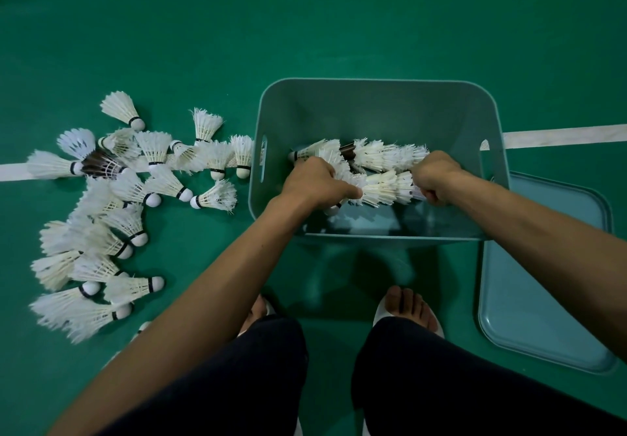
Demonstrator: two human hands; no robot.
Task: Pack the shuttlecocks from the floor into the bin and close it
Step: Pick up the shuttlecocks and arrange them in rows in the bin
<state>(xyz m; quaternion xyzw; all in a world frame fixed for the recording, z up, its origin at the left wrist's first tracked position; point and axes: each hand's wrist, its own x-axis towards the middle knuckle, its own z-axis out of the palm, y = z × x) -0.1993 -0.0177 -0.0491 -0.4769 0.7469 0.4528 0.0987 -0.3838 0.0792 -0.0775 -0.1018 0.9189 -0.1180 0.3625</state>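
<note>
Step in hand: loading. Both hands are down inside the bin (373,113), placing a batch.

Left grip (315,182): fingers curled down over the left end of the stacked shuttlecocks (380,188), thumb lying along the row. Right grip (436,181): closed like a fist round the right end of the same row. A second nested row (383,157) lies just behind it. I cannot tell whether the rows rest on the bin floor or hang just above it.

Where the stock is: a few rows in the bin; the bulk is the loose shuttlecocks (125,222) heaped on the floor (339,28) to my left, reaching up to the bin's left wall. The lid (543,283) lies flat on the floor to the right, its edge tucked by the bin's corner. Judgement: early to middle of the task, with closing a long way off.

Next move calls for: letting go gently so the nested rows do not spring apart, then reaching left for another handful.

Materials:
- Shuttlecocks: white feather skirts, frayed at the tips, with rounded white cork bases and a dark band. They are light, crushable, and nest cone into cone.
- One dark-feathered shuttlecock (98,164) is in the heap.
- Bin and lid: smooth teal plastic with rounded corners and slot handles in the side walls.
- Floor: matte green court surface crossed by a white line (559,134).
</note>
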